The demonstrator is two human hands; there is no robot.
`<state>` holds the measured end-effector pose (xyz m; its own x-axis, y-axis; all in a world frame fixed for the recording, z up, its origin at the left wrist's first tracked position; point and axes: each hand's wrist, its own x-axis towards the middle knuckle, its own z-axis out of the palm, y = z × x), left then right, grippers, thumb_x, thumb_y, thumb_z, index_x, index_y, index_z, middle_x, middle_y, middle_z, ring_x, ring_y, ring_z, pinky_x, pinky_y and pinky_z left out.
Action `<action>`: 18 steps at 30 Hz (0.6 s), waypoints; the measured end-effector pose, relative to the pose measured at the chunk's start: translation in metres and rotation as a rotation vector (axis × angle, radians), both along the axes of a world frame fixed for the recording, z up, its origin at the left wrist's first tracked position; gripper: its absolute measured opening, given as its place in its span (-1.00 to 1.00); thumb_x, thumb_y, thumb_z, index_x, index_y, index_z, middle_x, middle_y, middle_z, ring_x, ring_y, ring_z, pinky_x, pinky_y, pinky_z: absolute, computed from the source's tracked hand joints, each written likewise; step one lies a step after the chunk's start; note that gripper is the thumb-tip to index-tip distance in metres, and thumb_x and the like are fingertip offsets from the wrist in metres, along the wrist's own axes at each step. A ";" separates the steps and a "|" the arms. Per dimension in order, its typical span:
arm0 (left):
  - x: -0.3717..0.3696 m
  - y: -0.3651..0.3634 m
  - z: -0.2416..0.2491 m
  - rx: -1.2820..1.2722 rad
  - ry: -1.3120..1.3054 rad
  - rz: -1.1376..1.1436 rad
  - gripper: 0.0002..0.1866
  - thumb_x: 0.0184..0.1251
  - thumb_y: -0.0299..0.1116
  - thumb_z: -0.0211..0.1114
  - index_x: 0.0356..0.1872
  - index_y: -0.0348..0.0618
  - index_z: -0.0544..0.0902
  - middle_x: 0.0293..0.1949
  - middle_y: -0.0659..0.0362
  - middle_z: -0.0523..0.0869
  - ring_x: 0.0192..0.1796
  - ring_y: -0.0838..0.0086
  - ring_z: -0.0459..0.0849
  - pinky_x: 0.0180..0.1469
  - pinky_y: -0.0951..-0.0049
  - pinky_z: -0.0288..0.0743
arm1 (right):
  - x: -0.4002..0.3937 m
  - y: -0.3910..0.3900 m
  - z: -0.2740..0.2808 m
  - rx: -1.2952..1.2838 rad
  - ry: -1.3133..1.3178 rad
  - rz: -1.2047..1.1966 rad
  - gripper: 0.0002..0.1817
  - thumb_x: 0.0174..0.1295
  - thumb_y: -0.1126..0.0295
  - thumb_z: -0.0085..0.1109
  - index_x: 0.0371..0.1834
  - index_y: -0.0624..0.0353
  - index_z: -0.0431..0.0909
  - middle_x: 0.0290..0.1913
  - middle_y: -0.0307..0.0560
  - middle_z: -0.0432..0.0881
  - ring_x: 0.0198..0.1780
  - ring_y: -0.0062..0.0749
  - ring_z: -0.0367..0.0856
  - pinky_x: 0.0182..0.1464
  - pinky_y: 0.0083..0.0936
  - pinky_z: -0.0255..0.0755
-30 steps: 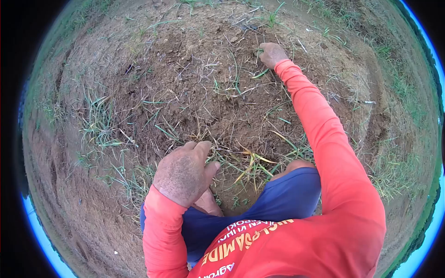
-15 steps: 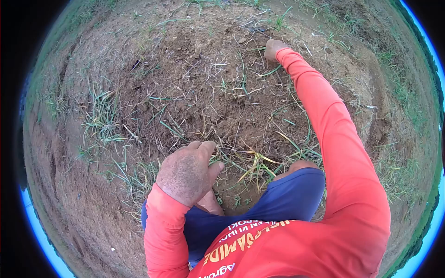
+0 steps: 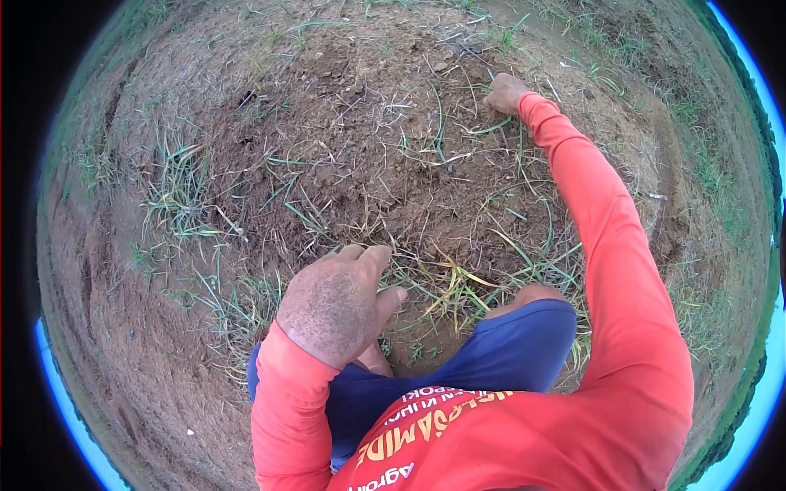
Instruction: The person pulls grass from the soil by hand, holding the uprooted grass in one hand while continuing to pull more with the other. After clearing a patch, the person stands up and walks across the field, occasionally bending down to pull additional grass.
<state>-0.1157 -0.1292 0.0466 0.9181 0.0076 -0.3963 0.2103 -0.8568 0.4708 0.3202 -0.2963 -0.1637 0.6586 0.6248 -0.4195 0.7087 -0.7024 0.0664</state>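
Observation:
My right hand (image 3: 506, 92) reaches out at the upper right, low over the soil. Its fingers are closed, and whatever they hold is hidden. Thin green grass blades (image 3: 494, 127) lie just below that hand. My left hand (image 3: 337, 304) hovers above my lap, back upward, with the fingers loosely bent and the thumb apart. Nothing shows in it. Beyond its fingertips are loose soil (image 3: 344, 196) and dry stalks. A yellowish grass tuft (image 3: 457, 282) grows to the right of the left thumb.
A larger clump of grass (image 3: 182, 184) stands on the left. A bare knee under blue shorts (image 3: 524, 340) is close to the yellowish tuft. A small pale piece (image 3: 657, 196) lies on the right. Dug, crumbly earth with scattered stalks spreads between the hands.
My right hand has shifted slightly right and down, still closed. The left hand has moved a little to the right, and the camera view has tilted slightly.

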 end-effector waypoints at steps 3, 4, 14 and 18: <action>0.002 0.002 0.001 -0.004 0.009 0.019 -0.51 0.32 -0.16 0.36 0.15 -0.29 0.60 -0.07 -0.10 0.72 0.01 -0.02 0.72 0.04 0.08 0.58 | 0.000 -0.006 0.029 0.068 0.098 -0.075 -0.57 0.37 0.08 0.21 -0.26 0.32 0.72 -0.33 0.13 0.71 -0.30 -0.11 0.73 -0.32 -0.19 0.56; 0.003 0.001 0.001 -0.013 0.017 0.017 -0.51 0.33 -0.16 0.35 0.15 -0.29 0.60 -0.07 -0.10 0.72 0.01 -0.02 0.72 0.04 0.08 0.58 | 0.000 -0.013 0.042 0.059 0.150 -0.092 -0.59 0.38 0.09 0.23 -0.26 0.30 0.72 -0.40 0.03 0.69 -0.42 -0.21 0.71 -0.46 -0.23 0.52; 0.014 -0.008 -0.006 0.034 0.005 -0.077 -0.53 0.33 -0.18 0.35 0.14 -0.30 0.60 -0.09 -0.13 0.72 0.03 -0.04 0.71 0.08 0.07 0.57 | -0.004 -0.047 0.063 0.799 0.662 -0.855 -0.84 0.42 0.30 0.28 -0.13 0.14 0.69 -0.47 -0.29 0.52 -0.58 -0.78 0.27 -0.67 -0.76 0.08; 0.003 -0.010 -0.004 0.020 -0.002 -0.065 -0.54 0.33 -0.19 0.35 0.12 -0.30 0.60 -0.11 -0.13 0.72 0.01 -0.04 0.71 0.06 0.06 0.57 | -0.002 -0.032 0.013 0.658 0.146 -0.362 -0.62 0.29 0.25 0.21 0.09 0.20 0.72 0.06 0.25 0.74 -0.08 -0.08 0.78 -0.04 -0.32 0.67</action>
<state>-0.1128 -0.1392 0.0422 0.9177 -0.0443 -0.3947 0.1527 -0.8780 0.4536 0.3186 -0.3279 -0.1508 0.8365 0.5313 -0.1341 0.3960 -0.7552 -0.5224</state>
